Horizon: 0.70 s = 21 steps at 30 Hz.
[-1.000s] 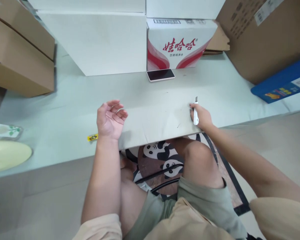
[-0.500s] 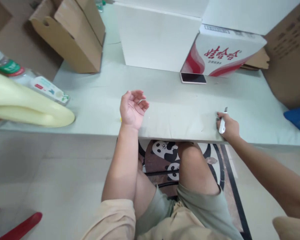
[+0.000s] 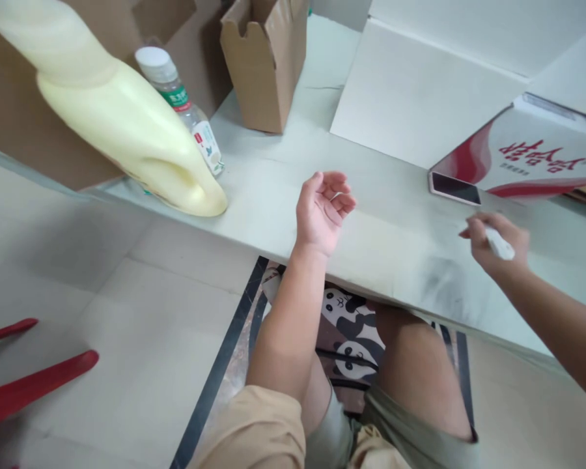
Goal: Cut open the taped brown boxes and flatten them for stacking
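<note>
My left hand (image 3: 322,212) rests palm up at the near side of the table, fingers loosely curled and apart, holding nothing. To the right, my right hand (image 3: 501,244) is closed around a white utility knife (image 3: 500,245). Its white handle shows; the blade, visible half a second ago, cannot be made out now. Just beyond that hand lies a phone (image 3: 455,189) with a dark screen, against a white and red carton (image 3: 527,153).
A pale yellow bottle (image 3: 137,124) stands near the left edge, beside a clear bottle (image 3: 176,91) with a white cap. Farther back are an open brown cardboard box (image 3: 261,78) and a white panel (image 3: 420,91). Red legs (image 3: 43,378) show on the floor at left.
The view has swung to the left, so the table's things appear farther right. My right hand has lifted with the utility knife and moved away from the table's near edge. My left hand keeps its pose.
</note>
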Tool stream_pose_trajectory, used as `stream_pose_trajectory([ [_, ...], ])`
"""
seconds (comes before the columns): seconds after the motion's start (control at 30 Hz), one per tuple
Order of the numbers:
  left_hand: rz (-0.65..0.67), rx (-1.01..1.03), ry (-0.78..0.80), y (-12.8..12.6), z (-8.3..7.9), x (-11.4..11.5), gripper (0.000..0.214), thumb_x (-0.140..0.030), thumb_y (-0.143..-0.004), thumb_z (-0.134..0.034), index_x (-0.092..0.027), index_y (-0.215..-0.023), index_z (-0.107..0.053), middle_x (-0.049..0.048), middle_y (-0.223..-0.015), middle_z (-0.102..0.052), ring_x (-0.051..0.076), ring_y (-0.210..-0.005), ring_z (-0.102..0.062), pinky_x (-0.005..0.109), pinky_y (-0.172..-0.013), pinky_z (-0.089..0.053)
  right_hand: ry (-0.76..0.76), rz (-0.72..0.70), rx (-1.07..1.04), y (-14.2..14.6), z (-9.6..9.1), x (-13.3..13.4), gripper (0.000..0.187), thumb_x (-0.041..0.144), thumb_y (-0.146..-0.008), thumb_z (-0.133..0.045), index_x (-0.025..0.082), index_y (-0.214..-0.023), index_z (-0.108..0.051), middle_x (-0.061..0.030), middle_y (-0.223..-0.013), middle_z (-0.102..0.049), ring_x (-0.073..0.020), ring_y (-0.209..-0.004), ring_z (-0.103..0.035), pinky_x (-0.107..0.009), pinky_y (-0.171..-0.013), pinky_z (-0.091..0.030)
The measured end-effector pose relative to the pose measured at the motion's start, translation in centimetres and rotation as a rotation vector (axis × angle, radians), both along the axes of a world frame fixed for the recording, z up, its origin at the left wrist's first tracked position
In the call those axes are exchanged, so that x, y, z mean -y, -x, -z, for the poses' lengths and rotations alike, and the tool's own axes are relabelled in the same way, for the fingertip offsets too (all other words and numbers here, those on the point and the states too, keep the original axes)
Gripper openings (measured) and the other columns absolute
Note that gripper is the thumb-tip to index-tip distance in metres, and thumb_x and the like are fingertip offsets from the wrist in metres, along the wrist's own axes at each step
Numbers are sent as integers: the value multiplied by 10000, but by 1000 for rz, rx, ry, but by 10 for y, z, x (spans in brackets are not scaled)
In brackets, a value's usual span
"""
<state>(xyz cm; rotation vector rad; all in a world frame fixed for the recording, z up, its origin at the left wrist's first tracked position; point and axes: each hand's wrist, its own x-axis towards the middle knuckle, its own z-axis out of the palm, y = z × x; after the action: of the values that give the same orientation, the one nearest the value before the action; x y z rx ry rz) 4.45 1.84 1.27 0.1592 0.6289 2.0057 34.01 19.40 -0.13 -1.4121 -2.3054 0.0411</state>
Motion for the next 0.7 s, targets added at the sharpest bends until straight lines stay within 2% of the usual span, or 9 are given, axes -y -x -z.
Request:
stream_pose_trajectory([
  [0.07, -4, 19, -20, 2, 0, 1, 385, -482, -930, -500, -184, -759, -672, -11, -657, -643, 73, -558, -617, 214, -616, -530, 61, -69, -1, 64, -16, -3, 257, 304, -908, -494, 253, -1112, -641, -1, -638, -610, -237, -708, -651, -389, -740, -502],
  [0.1, -6, 30, -29, 4, 1, 2, 380, -473, -929, -502, -181, -754, -670, -11, -651, -639, 72, -554, -614, 211, -610, -527, 64, -116, 2, 97, -22, -4, 292, 276, -917, -486, 247, -1168, -633, -5, -688, -623, -228, -747, -651, -391, -775, -512],
  [0.2, -12, 69, -39, 8, 2, 5, 367, -474, -914, -527, -173, -746, -653, -13, -639, -618, 68, -539, -602, 210, -598, -515, 54, -292, 34, 192, -38, -6, 223, 185, -889, -552, 200, -1080, -667, -46, -1002, -653, -193, -1004, -633, -362, -979, -492],
  [0.3, -12, 102, -13, 14, 2, 8, 357, -460, -914, -526, -168, -742, -638, -15, -633, -606, 69, -531, -593, 218, -606, -506, 101, -456, 116, 280, -51, 0, 311, 97, -892, -528, 111, -1190, -615, -84, -1227, -607, -174, -1138, -618, -323, -1063, -458],
  [0.37, -15, 112, -8, 17, 3, 9, 353, -424, -929, -495, -164, -735, -635, -11, -621, -601, 73, -530, -589, 224, -615, -502, 108, -545, 144, 332, -62, 7, 342, 118, -910, -480, 78, -1227, -601, -86, -1371, -542, -197, -1243, -586, -346, -1102, -437],
  [0.43, -28, 106, -19, 21, 3, 9, 356, -392, -942, -465, -161, -729, -633, -5, -612, -599, 79, -532, -586, 233, -627, -501, 95, -606, 154, 377, -73, 14, 380, 163, -912, -464, 86, -1256, -606, -59, -1544, -396, -236, -1347, -523, -375, -1146, -394],
  [0.5, -41, 99, -19, 23, 4, 9, 365, -383, -952, -451, -161, -725, -631, -1, -613, -597, 87, -542, -585, 248, -647, -502, 97, -639, 154, 413, -84, 18, 428, 231, -925, -453, 82, -1304, -584, -38, -1659, -204, -244, -1424, -446, -350, -1192, -318],
  [0.57, -45, 97, -4, 26, 4, 11, 379, -389, -962, -443, -162, -722, -629, 0, -619, -591, 92, -551, -583, 263, -666, -501, 94, -634, 171, 439, -91, 19, 495, 281, -934, -422, 56, -1360, -533, -37, -1685, -129, -242, -1471, -371, -315, -1210, -250],
  [0.7, -64, 112, -5, 31, 4, 14, 416, -370, -981, -393, -158, -714, -632, 1, -616, -578, 88, -549, -572, 258, -660, -492, 73, -583, 205, 452, -93, 21, 500, 234, -915, -416, -81, -1284, -537, -152, -1499, -450, -338, -1411, -431, -429, -1168, -324],
])
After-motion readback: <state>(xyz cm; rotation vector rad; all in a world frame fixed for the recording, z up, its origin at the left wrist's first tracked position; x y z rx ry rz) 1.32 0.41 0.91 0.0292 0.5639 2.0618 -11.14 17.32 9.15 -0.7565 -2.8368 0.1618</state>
